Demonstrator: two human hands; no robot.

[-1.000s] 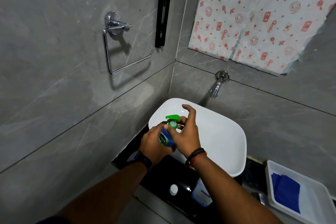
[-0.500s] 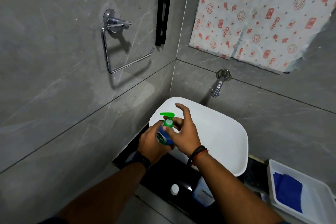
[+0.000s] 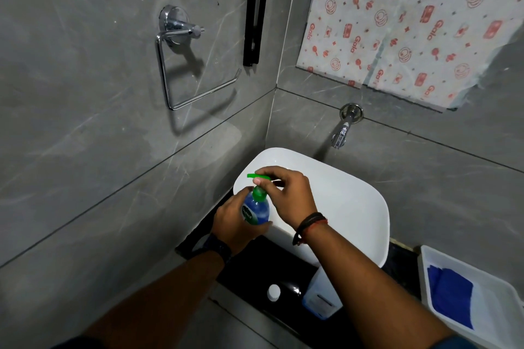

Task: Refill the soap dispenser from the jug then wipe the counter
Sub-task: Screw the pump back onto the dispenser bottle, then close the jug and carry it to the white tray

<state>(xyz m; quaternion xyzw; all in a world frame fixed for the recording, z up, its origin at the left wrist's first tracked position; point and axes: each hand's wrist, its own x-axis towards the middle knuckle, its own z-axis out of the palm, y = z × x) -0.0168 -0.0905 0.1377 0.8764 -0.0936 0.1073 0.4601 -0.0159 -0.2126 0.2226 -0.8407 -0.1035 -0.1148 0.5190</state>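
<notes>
Plastic soap bottle held above sink left edge. Your left hand grip clamped on body; right hand grip pinching green pump. Expect light, smooth, likely slippery; hold waist, twist collar.

jug: mostly behind right forearm | tray: cut by right edge | dispenser: base hidden by fingers

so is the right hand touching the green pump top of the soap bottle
Touching. The head view shows the right hand with fingertips pinching the green pump top, while the left hand wraps the soap bottle.
</notes>
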